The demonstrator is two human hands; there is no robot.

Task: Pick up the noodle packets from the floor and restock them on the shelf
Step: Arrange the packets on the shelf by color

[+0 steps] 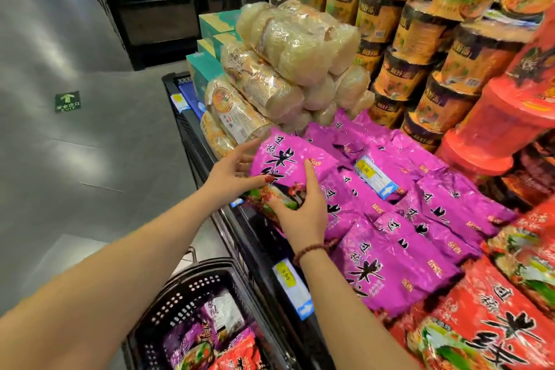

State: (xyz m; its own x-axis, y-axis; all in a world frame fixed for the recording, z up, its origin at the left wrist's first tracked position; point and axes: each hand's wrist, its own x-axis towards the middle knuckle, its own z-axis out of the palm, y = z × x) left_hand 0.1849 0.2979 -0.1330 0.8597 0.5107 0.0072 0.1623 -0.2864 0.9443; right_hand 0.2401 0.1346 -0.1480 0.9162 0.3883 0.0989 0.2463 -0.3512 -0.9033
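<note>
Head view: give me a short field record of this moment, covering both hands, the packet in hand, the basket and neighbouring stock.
left hand: grips the left edge of the magenta foil noodle packet, thumb on its front
right hand: rests flat on the same packet's lower front
placement: packet at the front of the matching magenta packets on the black shelf
basket: black perforated plastic basket below, holding more noodle packets
neighbours: clear-wrapped pale noodle bundles behind; red noodle packets right

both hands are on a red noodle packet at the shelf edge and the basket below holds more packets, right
Not red: in the head view the left hand and right hand are on a purple packet at the shelf edge. The basket below does hold more packets.
</note>
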